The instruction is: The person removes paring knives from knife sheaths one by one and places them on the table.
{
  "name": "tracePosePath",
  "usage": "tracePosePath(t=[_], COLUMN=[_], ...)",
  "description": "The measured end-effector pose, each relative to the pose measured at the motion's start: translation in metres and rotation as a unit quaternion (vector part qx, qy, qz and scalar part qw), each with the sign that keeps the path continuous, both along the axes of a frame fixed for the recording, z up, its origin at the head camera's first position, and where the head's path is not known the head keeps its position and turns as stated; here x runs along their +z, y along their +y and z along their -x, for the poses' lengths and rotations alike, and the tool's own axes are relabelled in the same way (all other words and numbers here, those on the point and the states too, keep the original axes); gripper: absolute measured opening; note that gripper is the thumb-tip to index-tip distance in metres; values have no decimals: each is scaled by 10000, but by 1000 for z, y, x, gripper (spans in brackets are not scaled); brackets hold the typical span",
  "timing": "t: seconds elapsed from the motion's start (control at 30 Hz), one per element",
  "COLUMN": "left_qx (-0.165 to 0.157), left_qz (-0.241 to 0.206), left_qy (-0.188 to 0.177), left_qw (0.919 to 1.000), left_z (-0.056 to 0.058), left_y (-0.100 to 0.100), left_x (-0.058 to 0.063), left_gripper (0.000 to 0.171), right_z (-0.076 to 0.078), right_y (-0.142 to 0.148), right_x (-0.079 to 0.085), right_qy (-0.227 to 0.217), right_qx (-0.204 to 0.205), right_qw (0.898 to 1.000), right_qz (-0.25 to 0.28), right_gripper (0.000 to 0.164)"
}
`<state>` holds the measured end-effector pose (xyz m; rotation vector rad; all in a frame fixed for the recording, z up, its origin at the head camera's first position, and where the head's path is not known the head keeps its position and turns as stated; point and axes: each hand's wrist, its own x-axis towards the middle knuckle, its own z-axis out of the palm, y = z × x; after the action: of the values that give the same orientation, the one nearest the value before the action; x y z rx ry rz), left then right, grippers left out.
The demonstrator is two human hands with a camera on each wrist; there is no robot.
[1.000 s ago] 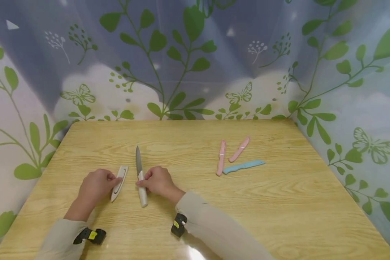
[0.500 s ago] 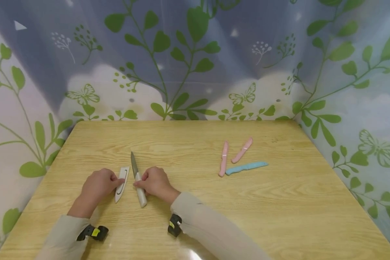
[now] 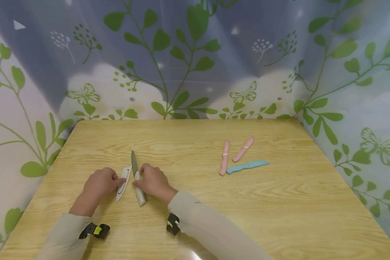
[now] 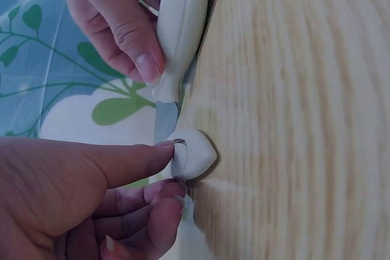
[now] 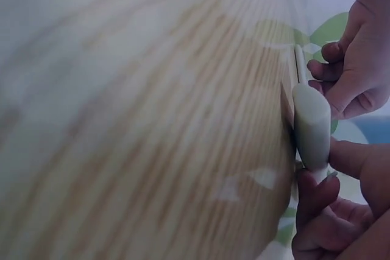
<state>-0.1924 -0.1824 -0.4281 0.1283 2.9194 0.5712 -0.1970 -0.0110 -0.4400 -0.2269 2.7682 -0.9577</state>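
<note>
My left hand pinches a white blade sheath at the left of the table, thumb on top and fingertips at its edge. Just right of it lies a kitchen knife with a white handle; its bare grey blade points toward the back. The right hand holds that knife near where handle meets blade. In the left wrist view, the sheath shows its rounded end, close to the knife handle. The right wrist view has the handle's butt between thumb and fingers.
Two pink knives with covered blades and a light blue one lie right of centre. The wood-grain table meets a leaf-patterned cloth at the back and sides.
The right hand has shifted left with the knife, which now leans a little and lies closer to the sheath. My left hand and the sheath have moved slightly right. The other knives stay put.
</note>
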Motion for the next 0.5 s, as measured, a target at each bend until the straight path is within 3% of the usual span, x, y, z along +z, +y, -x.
tracePosePath(t=[0.17,0.5], left_qx=[-11,77], left_qz=[-27,-19], left_qy=[4,-101], left_qw=[10000,9999], left_z=[0,-1], left_y=[2,-1], left_x=[-1,1], left_gripper=[44,43], right_z=[-1,-1], right_y=[-3,-7], right_x=[0,-3], right_qy=[-4,-28], right_qx=[44,26], right_qw=[9994,9995], right_qz=[-353,-321], right_gripper=[40,41])
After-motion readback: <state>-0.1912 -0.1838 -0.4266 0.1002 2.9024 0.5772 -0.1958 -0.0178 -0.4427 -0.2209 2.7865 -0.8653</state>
